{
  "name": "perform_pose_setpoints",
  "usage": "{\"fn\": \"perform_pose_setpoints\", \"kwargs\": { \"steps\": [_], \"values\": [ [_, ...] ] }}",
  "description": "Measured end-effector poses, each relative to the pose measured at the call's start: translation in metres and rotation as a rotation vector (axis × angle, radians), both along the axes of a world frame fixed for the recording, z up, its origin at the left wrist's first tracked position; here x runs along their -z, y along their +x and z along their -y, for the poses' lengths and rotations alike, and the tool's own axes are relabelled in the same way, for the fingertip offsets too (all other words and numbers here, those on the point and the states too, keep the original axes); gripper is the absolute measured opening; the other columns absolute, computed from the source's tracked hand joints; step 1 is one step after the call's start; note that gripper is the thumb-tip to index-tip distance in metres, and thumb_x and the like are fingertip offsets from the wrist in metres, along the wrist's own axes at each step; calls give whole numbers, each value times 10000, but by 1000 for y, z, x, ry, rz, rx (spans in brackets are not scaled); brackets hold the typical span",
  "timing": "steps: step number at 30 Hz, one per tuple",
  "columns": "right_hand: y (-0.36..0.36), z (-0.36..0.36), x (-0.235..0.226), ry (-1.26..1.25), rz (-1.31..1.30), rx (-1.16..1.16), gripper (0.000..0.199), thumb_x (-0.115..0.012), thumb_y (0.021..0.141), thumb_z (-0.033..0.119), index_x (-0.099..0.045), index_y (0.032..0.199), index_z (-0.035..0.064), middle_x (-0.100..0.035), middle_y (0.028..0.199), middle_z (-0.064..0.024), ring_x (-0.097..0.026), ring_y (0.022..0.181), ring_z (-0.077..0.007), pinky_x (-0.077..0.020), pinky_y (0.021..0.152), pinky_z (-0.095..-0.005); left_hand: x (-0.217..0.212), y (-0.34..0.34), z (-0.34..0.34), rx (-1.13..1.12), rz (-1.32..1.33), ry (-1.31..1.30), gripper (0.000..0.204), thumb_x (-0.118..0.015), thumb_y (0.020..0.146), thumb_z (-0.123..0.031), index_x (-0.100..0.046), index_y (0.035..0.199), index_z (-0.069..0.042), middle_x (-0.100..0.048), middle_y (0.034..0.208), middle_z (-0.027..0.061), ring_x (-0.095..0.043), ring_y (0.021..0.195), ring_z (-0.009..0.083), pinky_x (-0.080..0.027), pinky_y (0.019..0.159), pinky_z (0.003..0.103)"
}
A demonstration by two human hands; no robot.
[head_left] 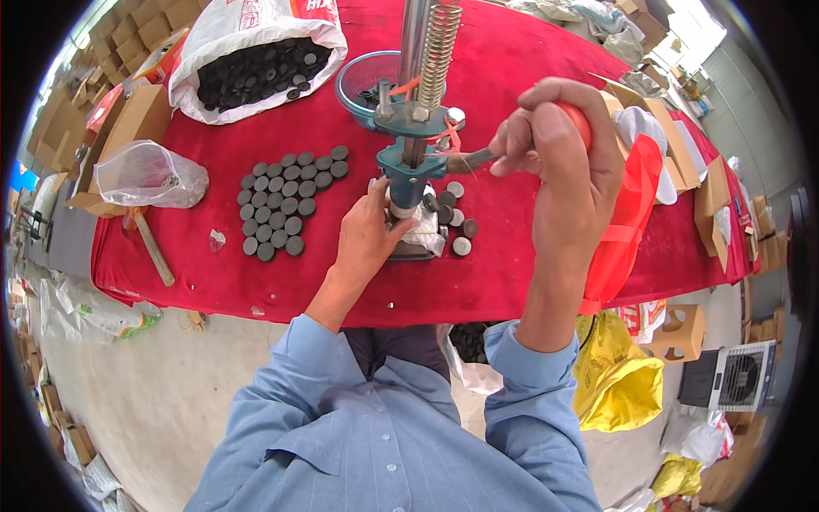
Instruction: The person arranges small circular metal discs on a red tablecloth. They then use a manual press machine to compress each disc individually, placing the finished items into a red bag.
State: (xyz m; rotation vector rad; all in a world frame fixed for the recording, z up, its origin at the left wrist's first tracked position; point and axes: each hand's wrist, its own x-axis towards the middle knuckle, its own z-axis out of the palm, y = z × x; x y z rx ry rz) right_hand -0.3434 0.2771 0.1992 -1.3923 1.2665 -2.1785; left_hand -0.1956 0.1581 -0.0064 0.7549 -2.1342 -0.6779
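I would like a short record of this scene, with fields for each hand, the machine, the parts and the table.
left hand: left hand rests at the base of the press, fingers by the white piece under it
right hand: right hand grips the red lever knob
machine: blue hand press with a spring, standing on the table
parts: dark round discs laid in rows left of the press; more in a white bag
table: red cloth

The person wears a light blue button-up shirt (388,435) with small pale buttons down the front, long sleeves ending in cuffs at both wrists, over dark trousers (401,346) at twelve o'clock of the shirt.
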Motion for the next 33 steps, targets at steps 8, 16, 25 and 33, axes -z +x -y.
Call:
{"fn": "perform_pose_setpoints", "kwargs": {
  "steps": [8,16,25,33],
  "values": [
    [15,-38,72,-277,-336,-3,252,-694,980,224,-611,1087,12,-637,887,-131,-679,823,-289,-564,703,-396,-5,33,-3,-89,21,-129,510,-887,831,-235,-659,1235,-23,-717,1075,143,-676,1034,345,-549,877,455],
    [40,-81,152,-196,-417,117,293,-683,992,282,-555,1112,46,-649,937,-168,-667,1024,-403,-602,789,-476,22,137,-14,-464,318,-270,321,-788,898,-103,-715,1197,-14,-609,1291,165,-620,1101,345,-513,955,434],
    [21,-54,76,-207,-384,17,253,-687,979,203,-596,1094,-3,-653,890,-158,-658,857,-309,-585,809,-441,27,136,-12,-283,55,143,400,-827,867,-73,-712,1249,-52,-683,1150,143,-681,885,270,-571,725,364],
    [0,1,-14,86,-85,61,212,-679,1014,222,-665,1056,15,-660,889,-43,-657,722,-90,-523,621,-230,2,29,-8,-73,-44,93,639,-897,793,-77,-604,1360,-46,-753,1028,110,-690,814,190,-569,709,334]
  ]
}}
